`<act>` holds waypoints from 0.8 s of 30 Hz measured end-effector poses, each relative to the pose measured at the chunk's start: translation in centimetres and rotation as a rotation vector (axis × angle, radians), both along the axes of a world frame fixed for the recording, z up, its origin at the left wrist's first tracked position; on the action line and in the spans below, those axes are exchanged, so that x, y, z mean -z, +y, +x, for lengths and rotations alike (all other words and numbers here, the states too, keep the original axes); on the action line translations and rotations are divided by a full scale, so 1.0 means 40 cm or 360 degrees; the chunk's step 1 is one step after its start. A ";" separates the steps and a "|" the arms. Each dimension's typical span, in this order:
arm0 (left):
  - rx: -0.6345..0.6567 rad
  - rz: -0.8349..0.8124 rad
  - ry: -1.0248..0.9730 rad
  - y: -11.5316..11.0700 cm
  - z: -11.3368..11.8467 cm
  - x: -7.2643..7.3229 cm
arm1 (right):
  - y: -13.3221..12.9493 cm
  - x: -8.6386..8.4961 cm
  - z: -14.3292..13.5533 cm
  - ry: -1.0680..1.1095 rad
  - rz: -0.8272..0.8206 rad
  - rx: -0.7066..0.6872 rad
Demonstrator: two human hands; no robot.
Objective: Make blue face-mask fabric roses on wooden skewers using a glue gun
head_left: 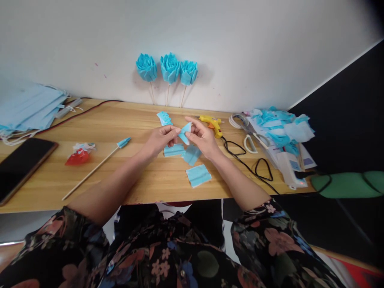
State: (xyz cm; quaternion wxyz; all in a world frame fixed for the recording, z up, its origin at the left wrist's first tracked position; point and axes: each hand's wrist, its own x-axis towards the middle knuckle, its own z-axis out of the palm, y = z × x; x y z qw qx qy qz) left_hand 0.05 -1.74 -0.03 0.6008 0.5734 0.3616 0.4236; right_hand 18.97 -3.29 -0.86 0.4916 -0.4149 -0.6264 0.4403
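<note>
A person's left hand [162,138] and right hand [205,138] pinch a small blue piece [186,131] between them above the bench [162,176], blue rectangles [198,175] lying toward its six o'clock. A yellow glue gun [211,120] rests at two; three blue flowers [170,69] (on thin sticks [167,95]) stand near twelve.

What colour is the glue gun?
The glue gun is mostly yellow; the head view shows it.

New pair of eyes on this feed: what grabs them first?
Probably the three blue flowers on thin sticks, propped against the wall behind the table. Next, the yellow glue gun just past the right hand, and the blue piece pinched between that hand and the left hand.
</note>
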 end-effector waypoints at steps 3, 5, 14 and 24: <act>-0.0013 -0.0030 0.0000 -0.002 0.002 0.002 | -0.001 0.001 -0.002 -0.0020 -0.0021 0.0035; -0.0013 -0.0036 0.0004 -0.002 0.002 0.002 | -0.002 0.001 -0.002 -0.0036 -0.0043 0.0069; -0.0068 -0.0055 0.0016 -0.001 0.003 0.002 | -0.006 -0.001 -0.010 0.0039 -0.0110 0.0080; -0.0254 -0.0096 0.0023 -0.001 0.001 -0.011 | -0.009 -0.024 -0.002 0.0089 -0.0159 0.0251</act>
